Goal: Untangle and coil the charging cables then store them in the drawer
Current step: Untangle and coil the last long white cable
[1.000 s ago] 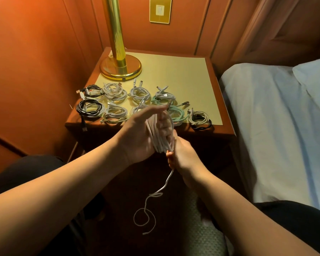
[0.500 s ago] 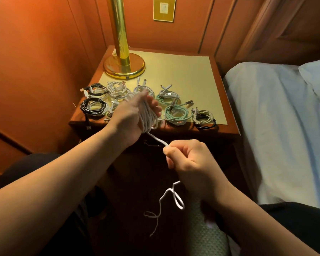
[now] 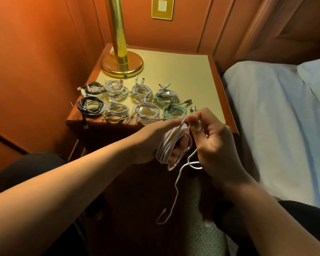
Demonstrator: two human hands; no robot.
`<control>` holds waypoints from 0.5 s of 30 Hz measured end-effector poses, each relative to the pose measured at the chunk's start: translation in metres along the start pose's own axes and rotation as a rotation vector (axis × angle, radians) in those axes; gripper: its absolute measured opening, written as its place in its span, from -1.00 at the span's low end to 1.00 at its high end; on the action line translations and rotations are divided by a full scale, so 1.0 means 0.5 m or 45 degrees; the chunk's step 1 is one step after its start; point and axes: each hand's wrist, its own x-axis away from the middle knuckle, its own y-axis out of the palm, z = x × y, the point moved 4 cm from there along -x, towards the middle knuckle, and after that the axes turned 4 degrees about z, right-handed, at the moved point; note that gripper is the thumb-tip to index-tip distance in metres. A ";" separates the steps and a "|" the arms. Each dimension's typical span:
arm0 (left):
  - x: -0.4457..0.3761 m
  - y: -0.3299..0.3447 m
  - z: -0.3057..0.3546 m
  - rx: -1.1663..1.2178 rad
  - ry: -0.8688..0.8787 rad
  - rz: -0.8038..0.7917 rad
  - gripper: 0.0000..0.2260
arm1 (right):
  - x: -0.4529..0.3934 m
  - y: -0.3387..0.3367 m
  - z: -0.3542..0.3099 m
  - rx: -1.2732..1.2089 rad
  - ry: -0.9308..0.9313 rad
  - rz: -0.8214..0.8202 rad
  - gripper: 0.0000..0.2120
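Note:
My left hand (image 3: 151, 139) holds a bundle of white cable (image 3: 171, 145) wound in loops around its fingers, in front of the nightstand. My right hand (image 3: 212, 143) pinches the same cable at the top of the bundle, thumb and fingertips close together. A loose tail of the white cable (image 3: 175, 191) hangs down from the hands and ends in a small curl near the floor. Several coiled cables (image 3: 133, 102), white, black and green, lie in two rows on the front of the nightstand top (image 3: 183, 74). No drawer front is plainly visible.
A brass lamp base (image 3: 122, 65) stands at the back left of the nightstand. Wood-panelled walls close in on the left and behind. A bed with a pale sheet (image 3: 277, 126) lies to the right. My knees frame the bottom corners.
My right hand has risen from below the bundle up to its top, carrying the cable over the left hand's fingers. The hanging tail has become shorter. My left hand has drifted right and lower.

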 end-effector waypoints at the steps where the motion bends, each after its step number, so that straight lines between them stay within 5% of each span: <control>1: 0.001 0.008 0.001 0.125 -0.007 -0.024 -0.46 | -0.002 0.000 0.005 -0.024 0.033 0.004 -0.74; 6: 0.004 0.020 0.009 0.383 0.027 -0.034 -0.79 | -0.015 0.011 0.054 -0.072 0.292 0.006 -0.66; 15: 0.012 0.021 -0.002 0.580 -0.009 0.132 -0.65 | 0.002 0.111 0.118 -0.443 0.897 -0.014 -0.54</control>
